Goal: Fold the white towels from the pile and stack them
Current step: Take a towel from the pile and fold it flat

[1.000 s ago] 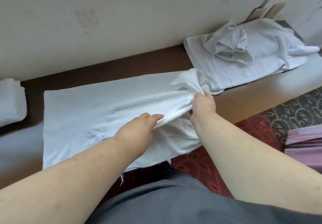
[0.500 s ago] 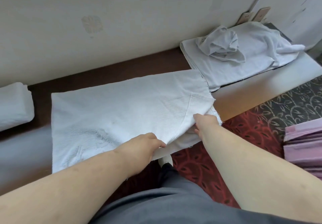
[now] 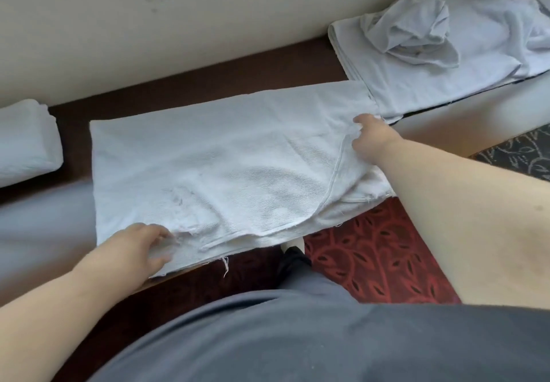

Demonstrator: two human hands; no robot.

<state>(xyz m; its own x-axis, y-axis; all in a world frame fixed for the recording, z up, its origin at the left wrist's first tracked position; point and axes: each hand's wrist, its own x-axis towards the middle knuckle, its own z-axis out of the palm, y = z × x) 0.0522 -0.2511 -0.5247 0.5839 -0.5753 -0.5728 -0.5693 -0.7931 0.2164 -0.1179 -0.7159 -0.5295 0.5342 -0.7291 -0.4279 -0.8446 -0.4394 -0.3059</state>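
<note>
A white towel (image 3: 226, 161) lies folded over on the dark wooden bench (image 3: 190, 87), its near edge hanging slightly past the front. My left hand (image 3: 140, 244) rests on its near left corner, fingers curled on the frayed edge. My right hand (image 3: 369, 137) pinches the top layer near the far right corner. A pile of unfolded white towels (image 3: 440, 33) sits at the far right. A folded towel (image 3: 26, 140) lies at the far left.
A pale wall (image 3: 208, 9) runs close behind the bench. Red patterned carpet (image 3: 378, 256) lies below the bench front, with my dark trousers and a shoe (image 3: 293, 250) there.
The lifted right part of the towel has been laid down flat over the rest. My left hand slid left to the near corner, and my right hand moved out to the far right edge.
</note>
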